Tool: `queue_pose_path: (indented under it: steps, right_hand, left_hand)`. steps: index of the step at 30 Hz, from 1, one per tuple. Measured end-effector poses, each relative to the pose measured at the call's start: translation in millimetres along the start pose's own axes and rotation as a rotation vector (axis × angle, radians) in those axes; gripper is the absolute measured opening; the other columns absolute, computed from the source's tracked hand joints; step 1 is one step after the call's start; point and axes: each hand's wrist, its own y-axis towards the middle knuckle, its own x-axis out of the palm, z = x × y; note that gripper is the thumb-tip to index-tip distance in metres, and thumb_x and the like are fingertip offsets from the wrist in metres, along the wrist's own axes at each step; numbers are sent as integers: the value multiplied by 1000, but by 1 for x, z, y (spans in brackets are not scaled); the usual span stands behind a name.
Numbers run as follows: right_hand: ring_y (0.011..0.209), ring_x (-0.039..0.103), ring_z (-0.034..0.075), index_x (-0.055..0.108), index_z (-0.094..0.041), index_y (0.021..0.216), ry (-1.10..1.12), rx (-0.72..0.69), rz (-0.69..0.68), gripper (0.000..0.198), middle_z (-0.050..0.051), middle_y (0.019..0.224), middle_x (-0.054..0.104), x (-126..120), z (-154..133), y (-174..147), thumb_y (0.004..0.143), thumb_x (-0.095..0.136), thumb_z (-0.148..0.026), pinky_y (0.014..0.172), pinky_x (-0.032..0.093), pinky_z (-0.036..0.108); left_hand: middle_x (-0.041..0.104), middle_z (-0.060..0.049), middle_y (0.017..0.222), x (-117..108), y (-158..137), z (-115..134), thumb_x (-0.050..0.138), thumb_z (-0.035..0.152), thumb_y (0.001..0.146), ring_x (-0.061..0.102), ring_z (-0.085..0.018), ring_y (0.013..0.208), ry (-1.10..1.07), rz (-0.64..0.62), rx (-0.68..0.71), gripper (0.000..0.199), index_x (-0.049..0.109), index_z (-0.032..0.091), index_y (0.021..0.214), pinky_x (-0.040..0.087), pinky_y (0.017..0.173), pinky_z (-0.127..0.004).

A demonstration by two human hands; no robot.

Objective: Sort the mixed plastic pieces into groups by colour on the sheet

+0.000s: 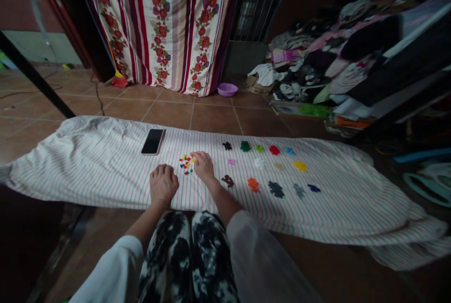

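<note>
Head view: the person sits at the near edge of a striped cloth (pixel 88 171) spread on the tiled floor. The left hand (pixel 163 183) rests knuckles-up on the cloth, fingers curled under into a loose fist, holding nothing that shows. The right hand (pixel 203 166) lies just at 3 o'clock of a small mixed heap of coloured pieces (pixel 186 163), fingertips bent down onto the cloth at the heap's edge; whether a piece is pinched beneath them cannot be told.

Risks, as a judgement: the pieces are tiny and the cloth is soft and wrinkled, so a tug from either hand or a knee could shift the fabric and run neighbouring piles into each other. The brown pile (pixel 228 181) sits close to the right forearm at 4 o'clock of the hand, and a sweep of the wrist could scatter it. The room is dim, and dark colours may be misjudged: the black pile (pixel 227 145) and the navy pile (pixel 276 189) look much alike. A phone (pixel 152 141) lies at 11 o'clock of the heap, where a piece could slide under it.

Counts: one mixed heap; roughly fourteen sorted single-colour piles running toward 3 o'clock, among them a dark green pile (pixel 245 146), a red pile (pixel 274 150), a yellow pile (pixel 300 166) and an orange pile (pixel 252 184); the palest are hard to separate from the stripes. One phone, one purple bowl (pixel 227 89) far off at 12 o'clock.
</note>
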Motion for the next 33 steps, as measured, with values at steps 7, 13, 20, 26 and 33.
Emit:
queue_pose_path:
  steps: [7,13,20,26,33]
  right_hand:
    - [105,55,21,75,-26,112,-49,2,-23,41,7,112,65,3,0,-1,90,47,-6,100,42,33]
    - [103,55,21,74,-24,110,-59,4,-39,37,7,110,66,4,0,0,91,47,-8,98,42,34]
    - [100,55,22,73,-20,102,-44,3,10,27,7,105,68,4,-2,-1,90,50,-11,96,41,34]
    - [97,56,22,70,-20,96,-27,8,27,15,7,102,68,4,-3,0,87,58,-16,93,41,33]
    - [90,56,21,63,-21,83,-9,-7,88,8,4,89,67,9,3,0,84,59,-14,88,42,32]
  left_hand:
    - [66,-12,104,2,0,0,45,21,89,57,-28,101,23,10,-13,22,63,16,99,41,84,-41]
    - [66,-12,108,4,0,-1,45,22,89,58,-28,103,49,16,2,22,63,16,101,41,84,-40]
    - [67,-11,110,4,1,0,46,22,90,59,-28,105,69,22,7,22,63,16,102,41,86,-40]
    - [68,-11,108,3,1,1,46,21,90,59,-28,102,75,28,11,20,63,17,100,42,85,-40]
    - [67,-11,109,4,1,0,49,20,88,59,-28,104,59,49,28,18,62,17,100,42,87,-41]
